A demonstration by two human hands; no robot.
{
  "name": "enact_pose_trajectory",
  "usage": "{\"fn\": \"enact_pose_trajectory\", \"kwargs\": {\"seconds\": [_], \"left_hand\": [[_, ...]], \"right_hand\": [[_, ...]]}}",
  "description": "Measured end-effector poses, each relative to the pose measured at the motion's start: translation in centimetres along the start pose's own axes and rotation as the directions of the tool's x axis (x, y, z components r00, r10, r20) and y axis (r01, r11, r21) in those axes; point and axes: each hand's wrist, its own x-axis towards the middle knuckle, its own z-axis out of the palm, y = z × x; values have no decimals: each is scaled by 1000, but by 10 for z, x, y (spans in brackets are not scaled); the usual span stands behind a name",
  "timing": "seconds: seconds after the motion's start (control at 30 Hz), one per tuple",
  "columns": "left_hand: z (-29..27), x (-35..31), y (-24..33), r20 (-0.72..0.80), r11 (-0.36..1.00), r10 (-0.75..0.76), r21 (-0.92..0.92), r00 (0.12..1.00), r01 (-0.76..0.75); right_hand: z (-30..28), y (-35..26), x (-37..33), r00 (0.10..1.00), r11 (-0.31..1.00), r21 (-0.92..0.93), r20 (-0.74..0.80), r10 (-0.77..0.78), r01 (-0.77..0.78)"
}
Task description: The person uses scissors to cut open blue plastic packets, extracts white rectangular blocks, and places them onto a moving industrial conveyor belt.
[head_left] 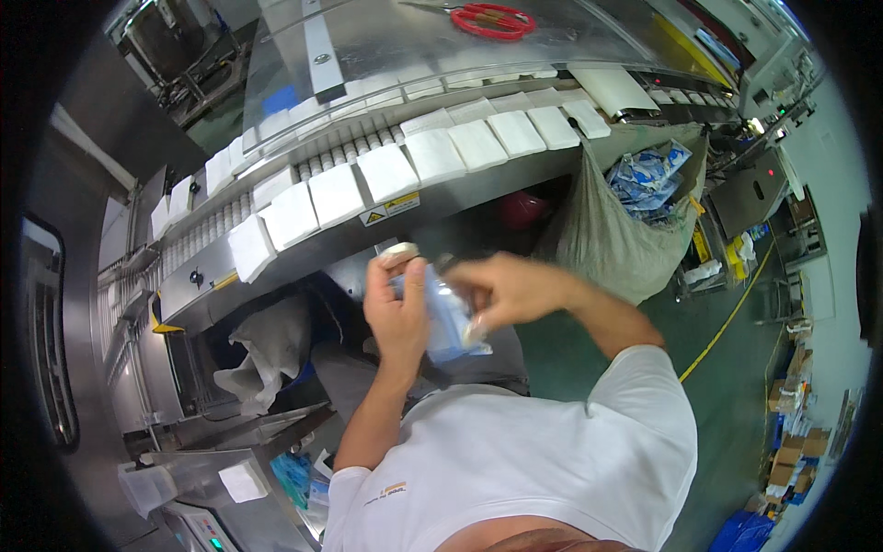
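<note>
My left hand is closed around the side of a light-blue and white plastic packet, held in front of my body. A small cream-coloured piece shows at the top of its fingers; I cannot make out what it is. My right hand is at the packet's right side, its fingers bent toward it and smeared by motion. Just below those fingers is another pale piece against the packet. White folded pads lie in a row on the conveyor beyond my hands.
Red-handled scissors lie on the clear cover above the conveyor. A cloth sack with crumpled blue wrappers hangs open at the right. A white pad rests on a metal surface at lower left, near a scale.
</note>
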Motion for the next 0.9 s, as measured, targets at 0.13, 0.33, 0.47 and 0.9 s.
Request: {"fn": "enact_pose_trajectory", "kwargs": {"seconds": [0.13,0.33,0.47,0.9], "left_hand": [[16,-10,1,165,997,-4,-74,986,17],[-70,-39,-14,174,994,-28,-102,984,46],[-108,-61,9,143,994,-104,47,984,98],[-323,-305,75,-683,48,605,543,408,838]], "right_hand": [[23,45,-18,989,996,-87,-145,16,-29],[-166,269,-148,376,571,-302,-927,13,-764],[-214,325,-259,350,338,-324,-936,19,-884],[-27,98,-8,823,844,-508,-545,-162,-170]]}}
